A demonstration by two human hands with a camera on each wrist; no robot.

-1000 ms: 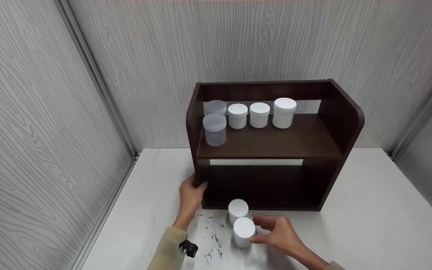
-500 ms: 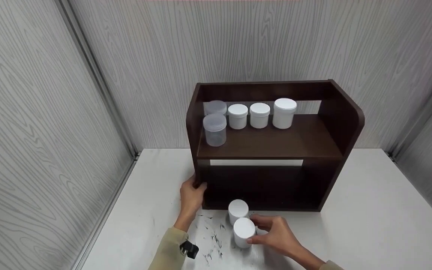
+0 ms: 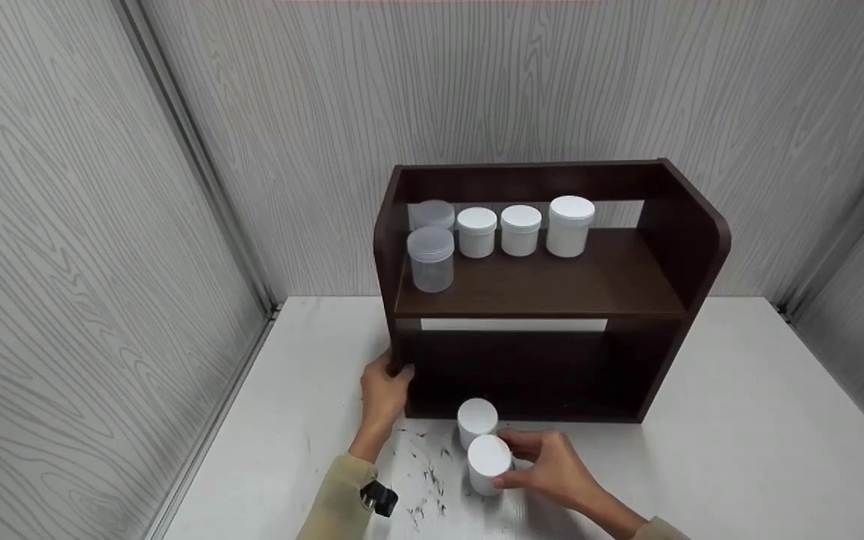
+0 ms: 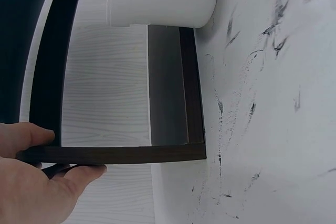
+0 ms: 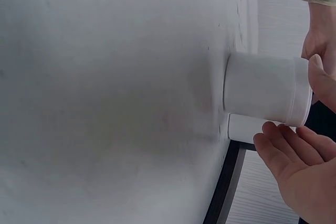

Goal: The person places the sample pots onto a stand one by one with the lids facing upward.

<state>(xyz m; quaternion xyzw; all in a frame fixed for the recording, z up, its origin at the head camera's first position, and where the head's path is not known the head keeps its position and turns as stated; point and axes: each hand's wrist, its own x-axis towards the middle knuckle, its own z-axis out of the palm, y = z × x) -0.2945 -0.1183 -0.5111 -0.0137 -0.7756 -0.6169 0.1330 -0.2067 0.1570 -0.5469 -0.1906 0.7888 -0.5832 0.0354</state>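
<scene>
Two white lidded jars stand on the white table in front of a dark brown two-level shelf (image 3: 537, 289). My right hand (image 3: 552, 465) wraps thumb and fingers round the nearer jar (image 3: 489, 463), which stands upright on the table. In the right wrist view the thumb touches this jar (image 5: 265, 88) and the fingers (image 5: 283, 145) lie along its side. The farther jar (image 3: 476, 420) stands just behind it, touching or almost touching. My left hand (image 3: 383, 386) grips the front edge of the shelf's left side panel (image 4: 115, 154) near its foot.
On the upper shelf stand two clear jars (image 3: 430, 259) at the left and three white jars (image 3: 520, 229) in a row behind. The lower level looks dark and bare. Black scuff marks (image 3: 424, 480) cover the table (image 3: 739, 450). Grey wood-grain walls enclose three sides.
My right hand has moved left and its fingers have come in round the nearer jar. The left hand, the shelf and both jars have stayed put.
</scene>
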